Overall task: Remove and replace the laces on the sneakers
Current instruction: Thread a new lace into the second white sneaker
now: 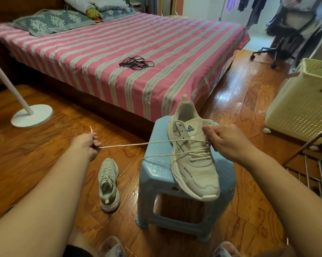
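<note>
White mesh sneaker (193,156) lay on a blue stool (156,171), toe toward six o'clock. The right hand (228,141) pinched the lacing at its eyelets; the left hand (88,143), out at nine o'clock, gripped the white lace (130,144) — pulled taut between them. A second sneaker (108,184) sat on the floor beside the stool. Farther off at twelve o'clock, black laces (136,63) lay on the striped bed (101,58).

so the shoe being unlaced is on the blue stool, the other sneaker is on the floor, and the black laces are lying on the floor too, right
Not quite: the black laces lie on the striped bed, not the floor, as the head view shows. The shoe being unlaced is on the blue stool; the other sneaker is on the floor.
</note>
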